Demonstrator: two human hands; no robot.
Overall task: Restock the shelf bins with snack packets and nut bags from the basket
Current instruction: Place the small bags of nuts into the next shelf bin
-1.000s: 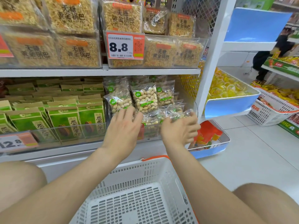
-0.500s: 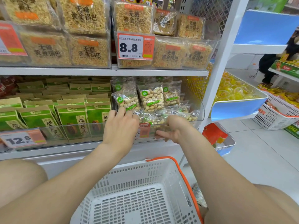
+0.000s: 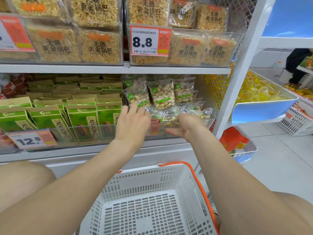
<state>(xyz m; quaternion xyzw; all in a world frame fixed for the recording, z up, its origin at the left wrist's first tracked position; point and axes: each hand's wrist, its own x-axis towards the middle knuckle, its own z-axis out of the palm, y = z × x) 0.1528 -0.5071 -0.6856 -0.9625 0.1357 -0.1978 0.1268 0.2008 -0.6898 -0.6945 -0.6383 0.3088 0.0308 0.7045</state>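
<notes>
- As both hands are reached into a clear plastic bin point(image 3: 169, 124) on the middle shelf point(image 3: 84, 150), three nut bags point(image 3: 162, 96) are seen standing upright in its front row, with more crinkled, see-through bags laid flat before them.
- Left hand point(image 3: 133, 122): the fingers are spread, nearly straight, and rested on the flat bags; nothing is grasped.
- Right hand point(image 3: 186, 128): it is held at the bin's front wall, thumb outstretched; whether the fingers grasp anything cannot be told.
- One white slotted plastic basket point(image 3: 144, 173), fitted with an orange handle point(image 3: 199, 182), is set below the shelf.
- Two price tags are displayed, 8.8 point(image 3: 149, 41) and 12.8 point(image 3: 31, 139); flat green packets point(image 3: 83, 119) are ranked just left of the bin.
</notes>
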